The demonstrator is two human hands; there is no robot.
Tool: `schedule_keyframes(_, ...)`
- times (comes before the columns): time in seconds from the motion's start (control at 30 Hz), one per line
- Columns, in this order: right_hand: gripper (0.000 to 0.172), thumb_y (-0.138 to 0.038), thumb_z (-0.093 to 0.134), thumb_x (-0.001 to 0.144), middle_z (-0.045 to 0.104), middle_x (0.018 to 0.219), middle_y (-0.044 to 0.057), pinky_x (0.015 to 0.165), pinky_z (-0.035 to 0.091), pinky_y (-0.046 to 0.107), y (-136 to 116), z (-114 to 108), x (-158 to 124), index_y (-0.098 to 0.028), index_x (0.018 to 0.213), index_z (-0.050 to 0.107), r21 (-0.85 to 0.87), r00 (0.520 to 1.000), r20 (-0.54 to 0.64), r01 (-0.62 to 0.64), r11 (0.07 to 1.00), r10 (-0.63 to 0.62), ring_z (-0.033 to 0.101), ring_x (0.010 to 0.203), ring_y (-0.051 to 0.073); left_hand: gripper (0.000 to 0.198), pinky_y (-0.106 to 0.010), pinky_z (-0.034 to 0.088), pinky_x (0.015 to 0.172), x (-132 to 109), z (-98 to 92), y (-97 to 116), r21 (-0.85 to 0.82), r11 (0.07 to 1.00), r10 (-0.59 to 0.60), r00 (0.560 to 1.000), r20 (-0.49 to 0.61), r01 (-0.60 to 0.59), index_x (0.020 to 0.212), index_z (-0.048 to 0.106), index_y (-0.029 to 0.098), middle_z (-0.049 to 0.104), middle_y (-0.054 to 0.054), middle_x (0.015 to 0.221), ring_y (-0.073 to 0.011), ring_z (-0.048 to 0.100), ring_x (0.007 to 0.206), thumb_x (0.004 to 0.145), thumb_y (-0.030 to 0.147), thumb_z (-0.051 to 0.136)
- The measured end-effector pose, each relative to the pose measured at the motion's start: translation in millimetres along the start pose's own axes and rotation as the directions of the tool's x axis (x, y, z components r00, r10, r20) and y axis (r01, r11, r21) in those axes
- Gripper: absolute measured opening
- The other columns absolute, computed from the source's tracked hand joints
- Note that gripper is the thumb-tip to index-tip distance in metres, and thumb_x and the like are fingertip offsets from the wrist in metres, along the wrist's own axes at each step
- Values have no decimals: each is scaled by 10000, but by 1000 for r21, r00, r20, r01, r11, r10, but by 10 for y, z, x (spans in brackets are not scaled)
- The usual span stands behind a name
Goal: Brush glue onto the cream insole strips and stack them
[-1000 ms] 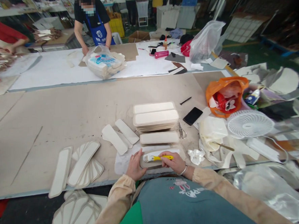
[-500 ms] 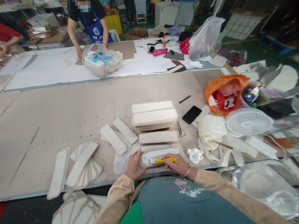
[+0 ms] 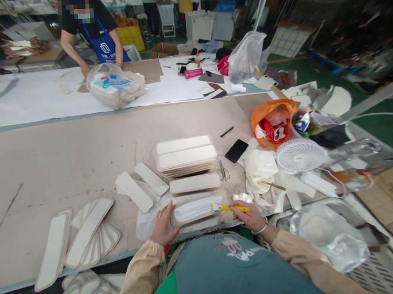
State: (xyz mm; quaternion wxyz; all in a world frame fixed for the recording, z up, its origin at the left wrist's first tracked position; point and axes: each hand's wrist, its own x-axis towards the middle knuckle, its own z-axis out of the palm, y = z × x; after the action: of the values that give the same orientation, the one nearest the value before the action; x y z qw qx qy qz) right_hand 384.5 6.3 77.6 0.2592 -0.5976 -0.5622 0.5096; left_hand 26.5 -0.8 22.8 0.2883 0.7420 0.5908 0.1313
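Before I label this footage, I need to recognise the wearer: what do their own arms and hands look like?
Two loose, wrinkled beige fabric sleeves leave the left hand and right hand bare. A thin, silver-coloured bracelet sits between the right hand and its sleeve.

The brush handle (image 3: 236, 208) is smooth, plastic-looking; the coated strip (image 3: 194, 210) wears a streaky, wet-looking film. The stacked strips (image 3: 188, 157) look matt and smooth, like card. The tabletop covering (image 3: 93, 144) is dull, scuffed and paper-like, the scissors (image 3: 223, 173) shiny metal, the phone (image 3: 236, 150) glossy, the orange bag (image 3: 256, 117) crinkled plastic, the sleeves (image 3: 140, 270) matt cloth
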Motion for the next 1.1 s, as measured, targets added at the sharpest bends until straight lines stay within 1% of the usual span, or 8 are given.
schedule_keyframes(0.17,302,-452,496,872,632,578,-15,544,475,273,44,-228,-93,-204,967,639,-61,999,-46,-12,998,9,578,507,160,991,-472,315,1080,0,-6,2,16,1000,18,999,-29,-17,1483,45,229,539,-88,1313,-269,426,1266,696,245,647)
schedule_keyframes(0.33,300,-461,503,872,636,590,-14,531,464,260,101,-340,-127,-203,957,630,-55,994,-107,-27,998,21,567,496,151,989,-516,315,1067,-5,18,-36,-12,999,48,998,-36,-49,1483,54,212,535,-118,1310,-299,427,1260,693,238,649)
schedule_keyframes(0.63,311,-478,505,862,625,565,-12,499,450,245,71,-297,-133,-206,936,636,-17,979,-202,-25,1000,21,564,485,150,984,-478,381,1037,-20,3,-34,16,998,69,994,-81,-68,1478,124,241,563,-88,1300,-275,455,1245,663,222,675)
schedule_keyframes(0.7,324,-490,501,857,628,564,-11,501,454,249,64,-266,-108,-207,938,637,-20,981,-191,-23,1000,19,567,485,153,976,-470,374,1046,-16,2,-40,21,998,58,996,-74,-57,1477,134,243,559,-83,1309,-274,455,1248,662,229,671)
schedule_keyframes(0.8,352,-516,509,836,627,550,-6,503,455,257,36,-236,-88,-204,920,649,-44,984,-179,-26,999,17,567,484,159,955,-511,334,1067,-18,-8,-31,24,1000,9,999,-40,-8,1474,158,229,545,-92,1327,-296,434,1265,660,230,657)
schedule_keyframes(0.93,394,-567,562,776,592,517,-9,483,433,250,8,-283,-146,-195,859,665,-21,949,-308,-76,997,66,532,466,146,921,-547,284,1090,-63,-49,23,31,999,-35,999,9,35,1458,222,199,498,-120,1371,-310,378,1311,644,220,653)
schedule_keyframes(1.0,415,-579,599,745,567,519,-11,462,415,252,39,-367,-170,-192,877,661,46,925,-364,-102,994,112,500,458,137,916,-563,267,1097,-88,-72,26,41,999,-36,999,22,35,1443,266,181,467,-140,1392,-323,355,1327,630,260,682)
schedule_keyframes(1.1,416,-608,619,713,544,535,9,410,369,278,102,-525,-155,-212,839,642,198,901,-404,-84,977,160,468,447,147,887,-558,284,1092,-105,-119,-51,66,998,-18,999,-42,21,1415,327,158,451,-162,1391,-330,349,1331,645,384,707)
